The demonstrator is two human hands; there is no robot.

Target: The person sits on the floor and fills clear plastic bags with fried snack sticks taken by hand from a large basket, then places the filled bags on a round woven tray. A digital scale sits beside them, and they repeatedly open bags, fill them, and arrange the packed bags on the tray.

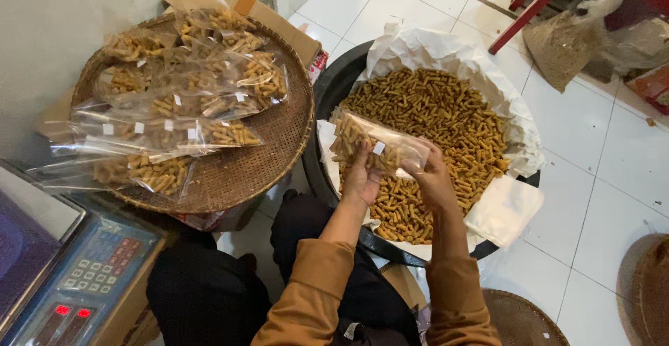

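Two hands, left hand [362, 175] and right hand [433, 179], fingers pinching one clear snack bag [376, 144] over the paper-lined basin [334, 85]; filled bags [181, 102] on woven tray [258, 168] left.

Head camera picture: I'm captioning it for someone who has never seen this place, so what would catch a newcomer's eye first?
First, the big black tub lined with white paper, heaped with golden snack sticks, right of centre. Over it, the left hand and right hand hold a clear bag of them. To the left, a woven tray carries filled bags, with a scale at the bottom left corner.
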